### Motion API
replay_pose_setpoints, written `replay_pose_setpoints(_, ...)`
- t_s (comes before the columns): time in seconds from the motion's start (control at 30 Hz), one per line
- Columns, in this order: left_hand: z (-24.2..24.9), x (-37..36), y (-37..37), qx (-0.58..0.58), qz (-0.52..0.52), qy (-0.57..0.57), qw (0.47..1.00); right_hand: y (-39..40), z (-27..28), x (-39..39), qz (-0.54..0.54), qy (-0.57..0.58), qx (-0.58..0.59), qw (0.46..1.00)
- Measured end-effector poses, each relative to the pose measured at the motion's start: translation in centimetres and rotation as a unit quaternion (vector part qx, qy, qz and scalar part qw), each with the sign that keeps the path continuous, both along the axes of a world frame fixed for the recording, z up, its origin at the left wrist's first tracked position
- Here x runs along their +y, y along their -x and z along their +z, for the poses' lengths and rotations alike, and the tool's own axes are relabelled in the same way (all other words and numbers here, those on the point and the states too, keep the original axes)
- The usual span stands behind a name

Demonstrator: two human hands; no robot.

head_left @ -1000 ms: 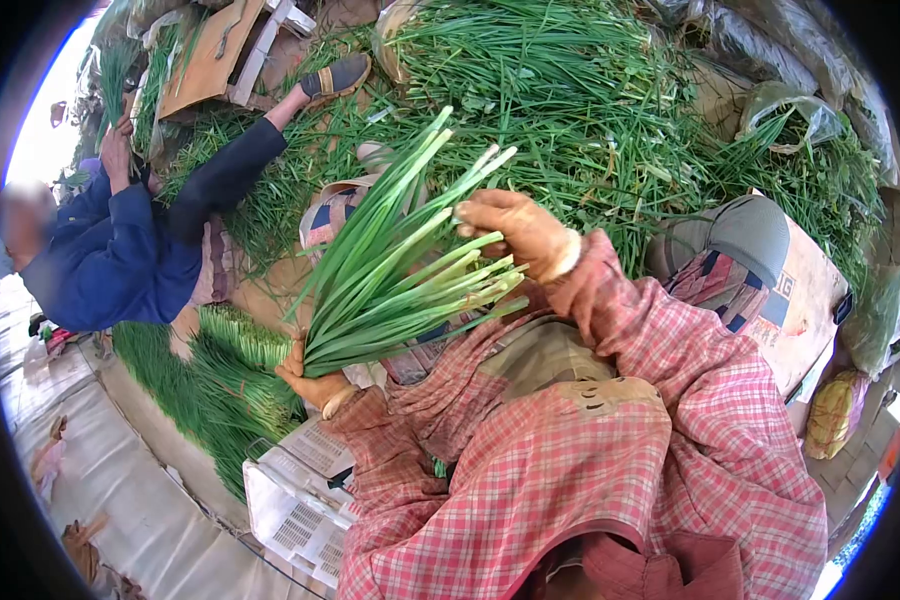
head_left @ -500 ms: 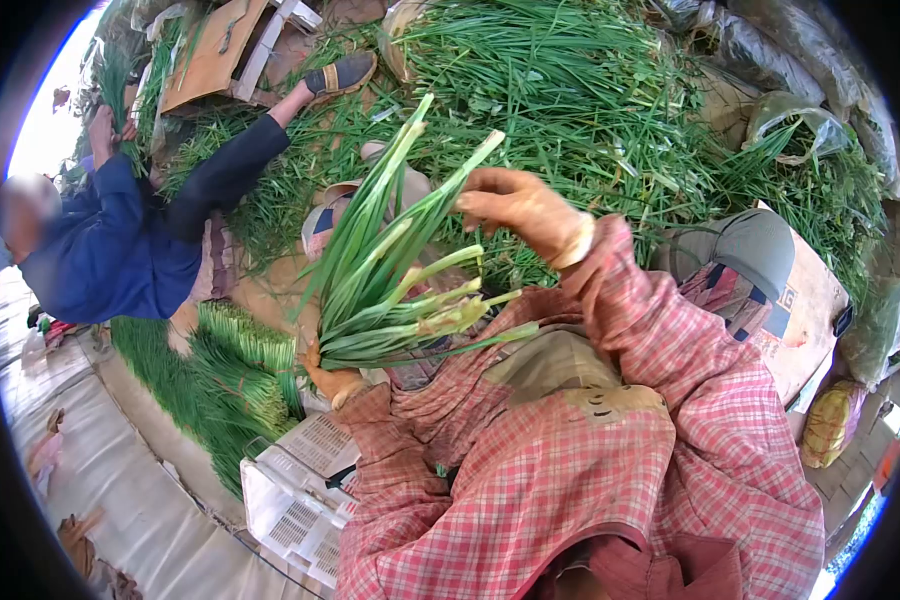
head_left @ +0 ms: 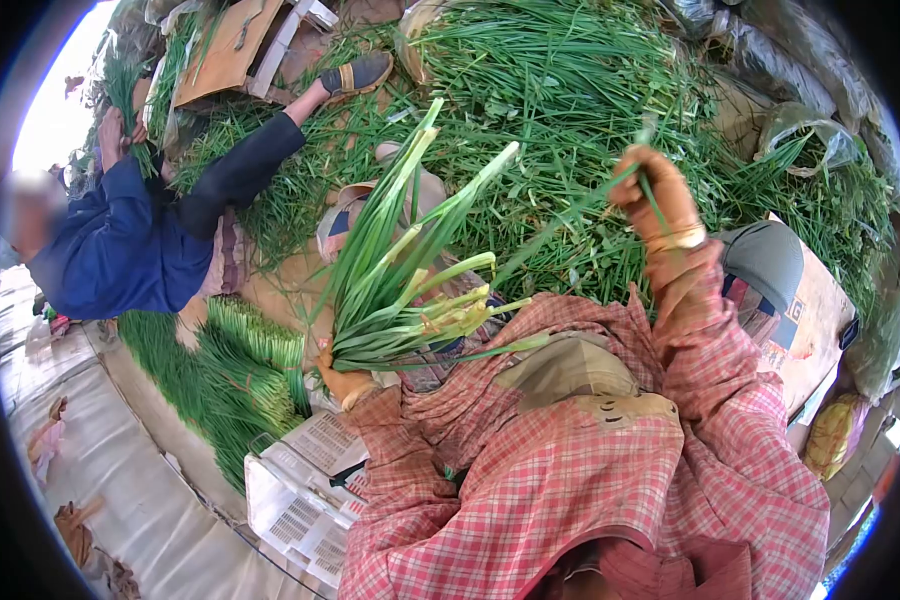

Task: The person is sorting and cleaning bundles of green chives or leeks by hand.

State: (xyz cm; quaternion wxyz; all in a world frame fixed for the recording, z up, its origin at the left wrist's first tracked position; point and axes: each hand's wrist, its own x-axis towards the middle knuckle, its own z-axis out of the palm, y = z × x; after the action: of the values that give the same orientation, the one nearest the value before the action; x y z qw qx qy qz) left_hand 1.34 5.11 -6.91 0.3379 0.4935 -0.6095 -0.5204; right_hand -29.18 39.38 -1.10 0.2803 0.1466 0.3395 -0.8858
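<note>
The left hand (head_left: 342, 380) clenches a light, floppy bunch of long green onion leaves (head_left: 395, 280) at its base; the right hand (head_left: 658, 200) pinches 1 thin, bruisable green leaf (head_left: 570, 215).

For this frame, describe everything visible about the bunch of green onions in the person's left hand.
The bunch of green onions is a fan of long flat stalks, deep green along most of their length and pale yellowish at the ends on the right. The left hand grips it where the stalks are gathered, and from there they spread up and to the right. It is held in the air above the person's lap. The right hand is apart from it, pinching a single thin green strand.
</note>
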Motion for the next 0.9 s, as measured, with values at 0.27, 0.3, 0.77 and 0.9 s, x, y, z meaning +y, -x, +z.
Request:
replay_pose_setpoints(0.27,-2.3,-1.8,-1.3,0.003,-0.008,0.013,1.0,-3.4,6.9,-7.7,0.213,-0.353,0.346,0.843)
replay_pose_setpoints(0.3,-3.0,-2.4,-1.5,0.049,0.007,-0.009,0.999,-3.6,5.5,-9.4,0.197,-0.306,0.326,0.873)
replay_pose_setpoints(0.77,1.0,-1.0,2.9,0.177,0.021,-0.181,0.967,5.0,8.0,-2.0,0.059,-0.579,0.6,0.549)
replay_pose_setpoints(0.9,1.9,-2.5,3.9,0.32,0.082,-0.27,0.905,3.4,8.5,-9.4,0.411,-0.306,0.481,0.711)
